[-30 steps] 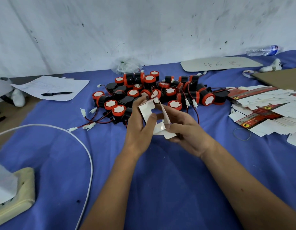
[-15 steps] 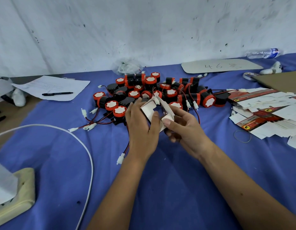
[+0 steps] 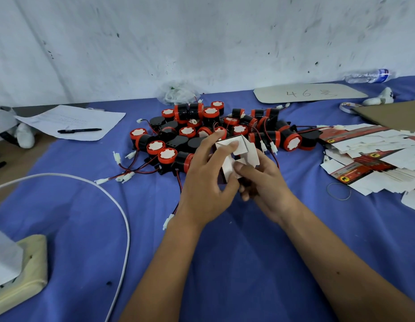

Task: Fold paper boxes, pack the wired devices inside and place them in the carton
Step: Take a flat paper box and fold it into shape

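Observation:
A small paper box (image 3: 245,151), white inside with a dark red outer face, is held above the blue cloth at the centre. My left hand (image 3: 207,182) grips its left side, fingers curled over the top flap. My right hand (image 3: 263,184) holds it from the right, thumb pressing a white flap. A red-black wire with a white plug (image 3: 168,220) hangs below my left hand; the device it belongs to is hidden. A heap of black and red wired devices (image 3: 215,131) lies just behind the box.
Flat unfolded box blanks (image 3: 374,156) are stacked at the right, a rubber band (image 3: 339,191) in front of them. A brown cardboard sheet (image 3: 392,112) lies far right. Paper with a pen (image 3: 79,130) lies far left; a white cable (image 3: 122,217) curves across the left.
Both hands have turned the box and folded its flaps further in. A wire with a white plug now hangs below my left hand, where none showed a second ago.

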Demonstrator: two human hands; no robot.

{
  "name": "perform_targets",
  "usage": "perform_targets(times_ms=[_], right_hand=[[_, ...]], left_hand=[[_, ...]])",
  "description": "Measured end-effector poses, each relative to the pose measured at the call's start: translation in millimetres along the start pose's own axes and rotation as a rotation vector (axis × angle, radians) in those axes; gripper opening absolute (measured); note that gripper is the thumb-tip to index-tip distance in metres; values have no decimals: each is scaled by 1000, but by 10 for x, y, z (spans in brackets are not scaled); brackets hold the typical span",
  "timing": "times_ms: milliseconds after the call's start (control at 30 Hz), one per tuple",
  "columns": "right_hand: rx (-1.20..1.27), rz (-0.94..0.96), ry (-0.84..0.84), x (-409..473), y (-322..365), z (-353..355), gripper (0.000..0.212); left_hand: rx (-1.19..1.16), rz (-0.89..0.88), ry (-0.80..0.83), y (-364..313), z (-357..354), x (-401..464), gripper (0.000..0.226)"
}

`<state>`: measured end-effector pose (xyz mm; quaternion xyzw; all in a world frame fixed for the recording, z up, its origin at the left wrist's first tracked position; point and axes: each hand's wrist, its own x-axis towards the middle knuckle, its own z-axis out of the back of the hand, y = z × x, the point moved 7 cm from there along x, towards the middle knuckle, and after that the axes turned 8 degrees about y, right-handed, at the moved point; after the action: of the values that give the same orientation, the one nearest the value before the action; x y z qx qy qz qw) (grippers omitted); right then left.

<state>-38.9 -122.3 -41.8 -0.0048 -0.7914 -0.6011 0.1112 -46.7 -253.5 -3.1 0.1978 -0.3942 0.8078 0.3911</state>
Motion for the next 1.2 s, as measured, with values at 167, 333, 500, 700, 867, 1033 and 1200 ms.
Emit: perform_targets(times_ms=[167, 333, 500, 700, 867, 1033, 1200], right_hand=[[206, -5, 157, -8, 51, -118, 40], [201, -70, 95, 30, 26, -95, 70], [2, -54, -37, 22, -36, 18, 60], [-163, 39, -20, 20, 19, 32, 32], [-359, 49, -64, 23, 23, 71, 26], [-518, 91, -120, 51, 25, 106, 24], [-519, 119, -183, 44, 36, 149, 21]], left_hand=[[6, 50, -21, 62, 87, -6, 53], [-66, 80, -111, 27, 115, -11, 48], [-96, 42, -82, -74, 3, 12, 44], [-100, 3, 1, -64, -22, 3, 67], [-41, 67, 69, 104, -8, -4, 91], [68, 58, 60, 79, -38, -9, 82], [129, 51, 78, 65, -78, -18, 86]])
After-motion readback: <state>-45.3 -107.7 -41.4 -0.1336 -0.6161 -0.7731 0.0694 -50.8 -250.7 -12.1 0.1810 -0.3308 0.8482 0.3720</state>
